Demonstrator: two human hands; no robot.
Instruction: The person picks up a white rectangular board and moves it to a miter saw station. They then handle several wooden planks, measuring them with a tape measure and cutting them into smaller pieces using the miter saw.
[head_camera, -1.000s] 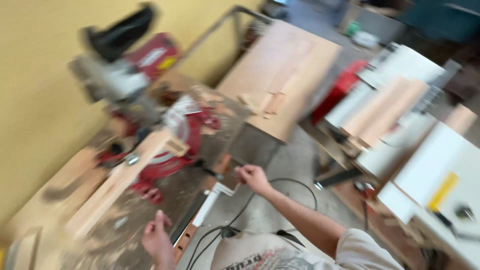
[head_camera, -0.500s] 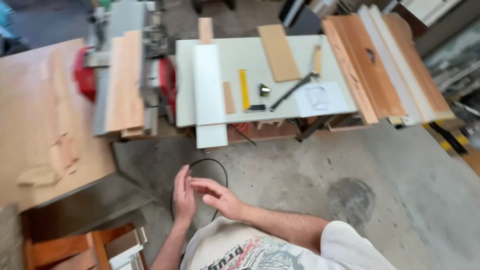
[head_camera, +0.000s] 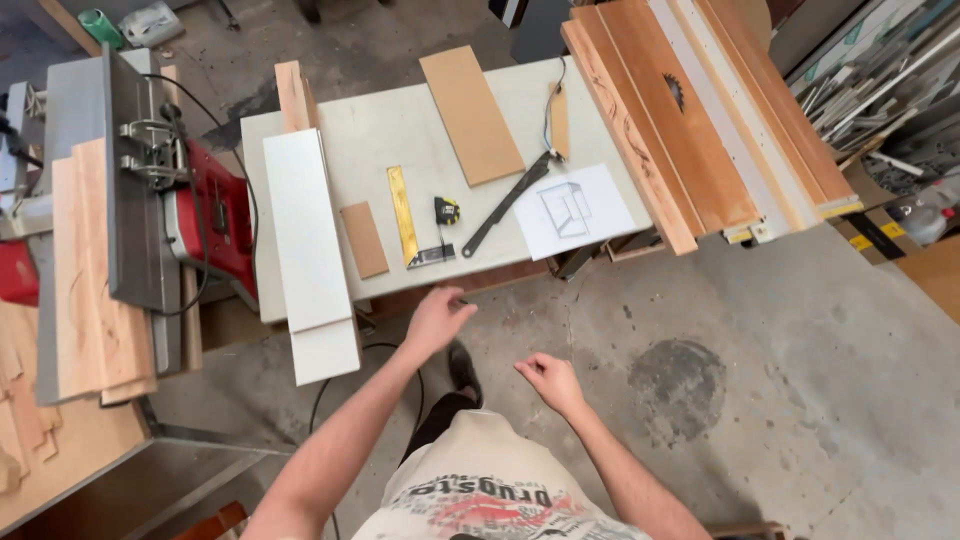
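Fingers (head_camera: 455, 303) of the left hand (head_camera: 436, 318) are curling loosely, holding nothing, nearing the pale table's (head_camera: 400, 130) front edge just below the yellow metal square (head_camera: 408, 218). The right hand (head_camera: 548, 379) is hanging half-closed and empty above rough concrete floor (head_camera: 760, 330). A long white board (head_camera: 308, 250) is overhanging the table.

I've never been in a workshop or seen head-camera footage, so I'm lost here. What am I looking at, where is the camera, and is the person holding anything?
The camera sits on the person's head and looks down, so the two bare arms at the bottom are their own. The left hand reaches toward the pale grey worktable; the right hand hangs over the concrete floor. Both hold nothing. On the table lie a long white board, a yellow metal square, a small tape measure, a flat brown panel and a paper sheet with a drawing.
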